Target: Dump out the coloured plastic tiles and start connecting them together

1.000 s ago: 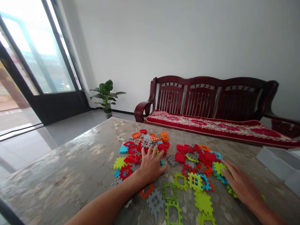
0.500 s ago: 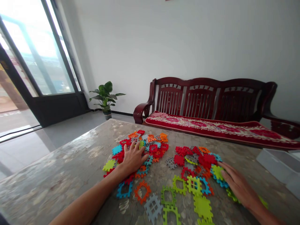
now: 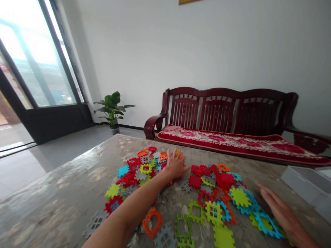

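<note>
Many flat, toothed plastic tiles (image 3: pixel 207 187) in red, orange, green, blue and grey lie scattered across the marbled table (image 3: pixel 64 199). My left hand (image 3: pixel 176 164) lies flat on the far part of the left heap, fingers spread, over orange and red tiles. My right hand (image 3: pixel 280 210) rests at the right edge of the spread, fingers stretched out flat beside a blue framed tile (image 3: pixel 266 224) and a green tile (image 3: pixel 240 197). Neither hand holds a piece.
A clear plastic bin (image 3: pixel 307 182) stands at the table's right edge. Behind the table is a dark wooden bench (image 3: pixel 227 110) with a red cushion. A potted plant (image 3: pixel 112 108) and glass doors (image 3: pixel 33 69) are at the left.
My left hand has swept from the left side of the heap up to its far right, spreading tiles toward the left. My right hand slid a little right and outward.
</note>
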### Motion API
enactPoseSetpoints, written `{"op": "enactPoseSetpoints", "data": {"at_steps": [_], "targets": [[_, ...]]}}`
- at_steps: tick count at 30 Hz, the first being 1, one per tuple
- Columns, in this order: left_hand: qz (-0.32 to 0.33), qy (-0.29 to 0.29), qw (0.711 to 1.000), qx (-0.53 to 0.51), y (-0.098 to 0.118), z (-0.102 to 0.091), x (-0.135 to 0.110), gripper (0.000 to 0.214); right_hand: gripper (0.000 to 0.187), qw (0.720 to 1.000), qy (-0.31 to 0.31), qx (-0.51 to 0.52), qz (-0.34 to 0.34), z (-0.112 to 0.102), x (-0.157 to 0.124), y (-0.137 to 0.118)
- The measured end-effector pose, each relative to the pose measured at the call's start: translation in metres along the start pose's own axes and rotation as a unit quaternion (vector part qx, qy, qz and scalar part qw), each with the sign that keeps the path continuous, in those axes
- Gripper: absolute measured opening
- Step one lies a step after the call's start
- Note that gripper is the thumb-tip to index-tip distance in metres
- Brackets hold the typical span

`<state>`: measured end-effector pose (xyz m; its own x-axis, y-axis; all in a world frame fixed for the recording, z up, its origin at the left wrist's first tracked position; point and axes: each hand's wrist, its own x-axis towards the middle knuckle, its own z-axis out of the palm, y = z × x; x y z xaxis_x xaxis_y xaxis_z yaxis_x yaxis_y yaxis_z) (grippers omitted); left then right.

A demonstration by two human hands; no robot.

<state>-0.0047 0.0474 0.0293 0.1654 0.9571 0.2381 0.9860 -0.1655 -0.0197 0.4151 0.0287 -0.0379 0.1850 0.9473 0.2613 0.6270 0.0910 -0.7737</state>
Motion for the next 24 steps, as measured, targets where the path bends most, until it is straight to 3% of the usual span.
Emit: {"op": "enactPoseSetpoints", "data": {"at_steps": [3,7,16,24], "targets": [[-0.040,-0.027,0.999,-0.001,-0.001,0.014,0.010,0.060,0.058,1.000,-0.017,-0.013,-0.004,0.001,-0.003,-0.002],[-0.077,-0.028,0.997,0.005,-0.010,0.018,0.008,0.061,0.058,0.999,-0.036,-0.029,-0.013,0.003,0.000,0.000],[-0.126,-0.024,0.991,0.028,-0.029,0.009,-0.010,0.054,0.049,0.994,-0.048,-0.057,-0.081,0.008,0.006,0.018],[-0.154,-0.037,0.985,0.064,-0.041,-0.006,-0.012,0.051,0.055,0.992,-0.058,-0.076,-0.083,0.008,0.008,0.022]]}}
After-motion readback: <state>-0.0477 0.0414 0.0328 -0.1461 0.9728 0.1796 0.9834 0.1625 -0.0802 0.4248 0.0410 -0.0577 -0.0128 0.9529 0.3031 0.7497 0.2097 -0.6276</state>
